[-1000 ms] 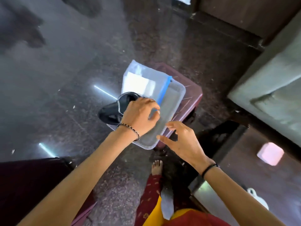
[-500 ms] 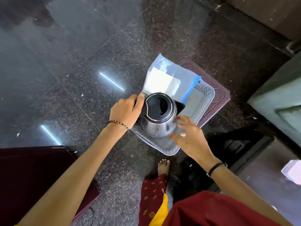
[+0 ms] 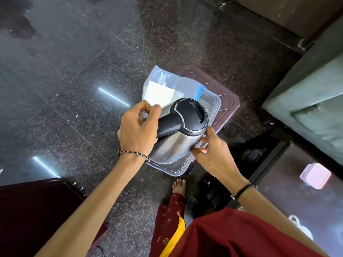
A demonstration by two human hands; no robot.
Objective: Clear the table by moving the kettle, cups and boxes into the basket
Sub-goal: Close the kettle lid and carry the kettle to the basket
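A steel kettle (image 3: pixel 172 145) with a black lid and handle is tilted over the white perforated basket (image 3: pixel 178 170), its base low at the near end. My left hand (image 3: pixel 138 130) is wrapped around the black handle. My right hand (image 3: pixel 209 154) presses its fingertips on the steel side. A clear plastic bag (image 3: pixel 167 86) with a blue strip lies in the far half of the basket. On the dark table at the right sit a pink-white box (image 3: pixel 315 175) and a white cup (image 3: pixel 301 228).
The basket rests on a maroon plastic stool (image 3: pixel 224 93) on a dark polished floor. A grey upholstered seat (image 3: pixel 315 101) fills the right edge. Dark maroon furniture (image 3: pixel 37 210) stands at the lower left. My bare foot (image 3: pixel 179 185) is just short of the basket.
The kettle has tipped from upright to leaning, with its lid turned toward the far right. My right hand has closed onto its steel side, and my left hand has shifted along the handle.
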